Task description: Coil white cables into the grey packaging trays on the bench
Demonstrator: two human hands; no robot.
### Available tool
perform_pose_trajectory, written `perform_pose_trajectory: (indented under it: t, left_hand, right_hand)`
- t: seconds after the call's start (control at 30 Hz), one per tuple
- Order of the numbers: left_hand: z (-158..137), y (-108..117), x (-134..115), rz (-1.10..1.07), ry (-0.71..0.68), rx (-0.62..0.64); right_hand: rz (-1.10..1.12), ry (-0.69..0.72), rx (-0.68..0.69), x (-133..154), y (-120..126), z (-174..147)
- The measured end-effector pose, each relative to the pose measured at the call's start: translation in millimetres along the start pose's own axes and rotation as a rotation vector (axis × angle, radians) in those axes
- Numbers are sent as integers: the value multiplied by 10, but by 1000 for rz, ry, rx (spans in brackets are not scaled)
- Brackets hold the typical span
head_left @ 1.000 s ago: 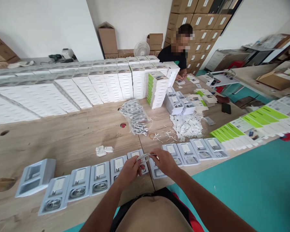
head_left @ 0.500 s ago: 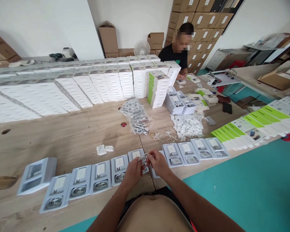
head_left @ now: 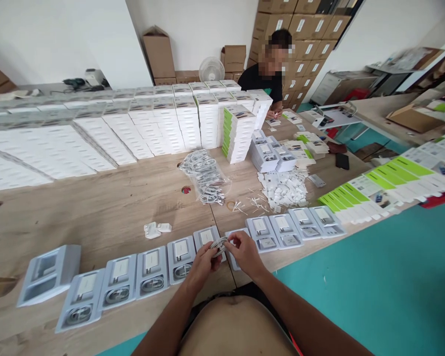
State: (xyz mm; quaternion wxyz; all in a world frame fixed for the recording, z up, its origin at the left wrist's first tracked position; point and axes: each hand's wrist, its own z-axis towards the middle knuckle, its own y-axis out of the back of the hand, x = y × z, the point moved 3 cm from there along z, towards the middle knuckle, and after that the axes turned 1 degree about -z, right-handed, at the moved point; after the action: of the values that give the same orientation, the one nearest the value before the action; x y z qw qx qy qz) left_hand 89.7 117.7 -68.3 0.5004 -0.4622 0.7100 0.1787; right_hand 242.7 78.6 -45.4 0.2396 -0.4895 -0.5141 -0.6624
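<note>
Trays (head_left: 163,262) line the table's (head_left: 107,212) near edge, several holding chargers (head_left: 151,260), with coiled cables (head_left: 152,284) before the chargers toward the left. Behind the row, a bag of cables (head_left: 204,177) lies left of a heap of packets (head_left: 285,190); stacked boxes (head_left: 185,126) stand toward the far edge.

You stand in packing workshop, judging by repetition and stock. Long wood-grain counter (head_left: 107,198) before you; along your edge, row of plastic trays (head_left: 70,267), most fitted with white plug adapters (head_left: 180,248), several with coiled cables (head_left: 117,295) too. Farther back, heap of bundled cables (head_left: 205,173). Behind that, white retail boxes (head_left: 163,123) stacked like wall. On your right, overlapping green-and-white packaging (head_left: 400,173). Co-worker (head_left: 257,79) across counter, small parts near. Labelled brown cartons (head_left: 304,49) piled high beyond. Plain white walls, fan (head_left: 211,69), teal floor (head_left: 356,282).
</note>
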Motion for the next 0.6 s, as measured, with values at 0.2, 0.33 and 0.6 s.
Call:
perform_pose_trajectory:
  t: [0.2,0.33,0.6]
  left_hand:
    - [-20,-62,-131,306,-119,119]
    - [65,-229,-229,479,-171,305]
    - [351,-274,69,1019,-412,199]
  right_hand:
    - [-9,29,288,-33,206,78]
    - [14,11,412,-144,560,156]
    - [-248,-56,259,-986,743,16]
